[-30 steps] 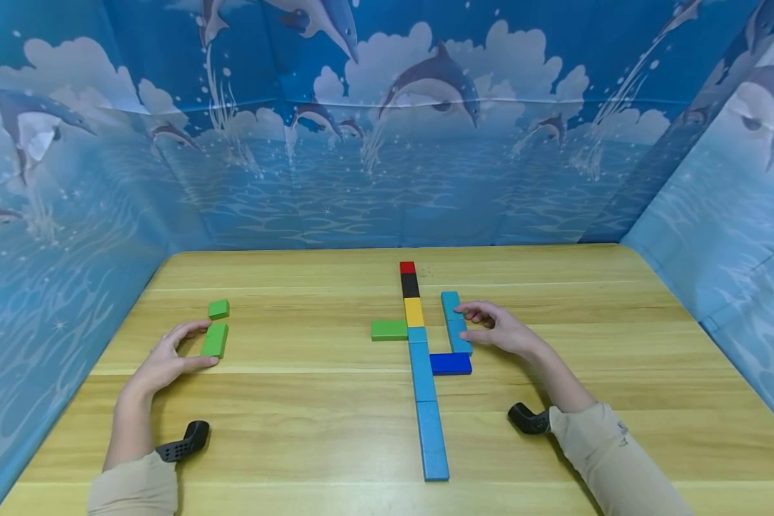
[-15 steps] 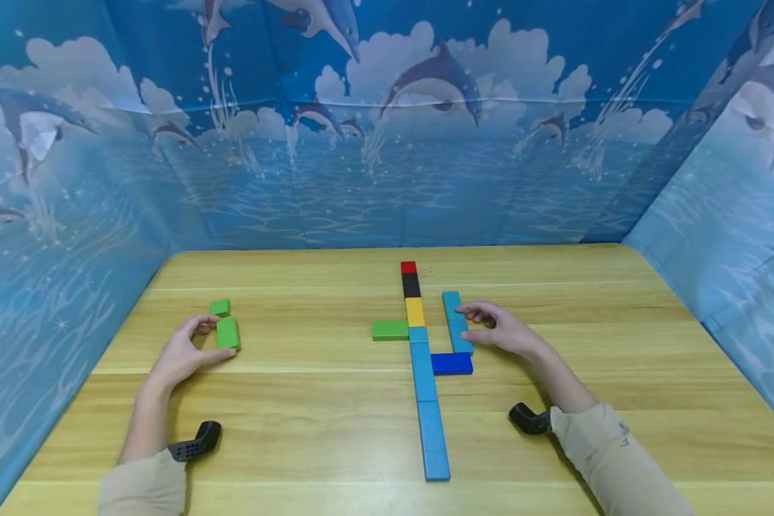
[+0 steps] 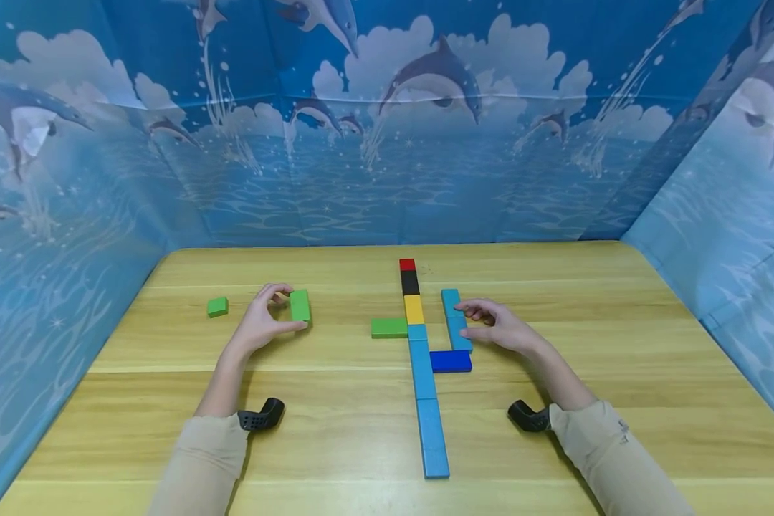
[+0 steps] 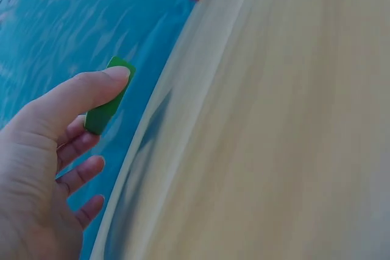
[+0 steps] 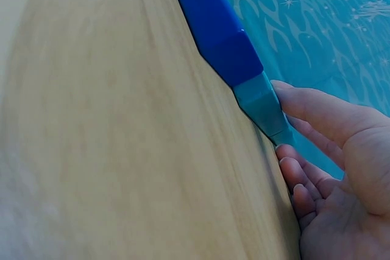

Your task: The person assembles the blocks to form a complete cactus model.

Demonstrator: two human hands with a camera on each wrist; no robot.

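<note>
My left hand pinches a green rectangular block between thumb and fingers. In the left wrist view that block appears raised off the table, its shadow falling apart from it. My right hand rests at the right side of two light blue blocks laid end to end. Its thumb and fingertips touch or nearly touch their edge, without gripping round them. A dark blue block lies crosswise below this pair; the right wrist view shows its end close up.
A long row of red, black, yellow and light blue blocks runs down the table. Another green block juts left from the row. One small green block lies far left. A dolphin-print curtain surrounds the table.
My left hand has carried the green block rightward, away from the small green block and toward the row. My right hand has stayed by the light blue pair.
</note>
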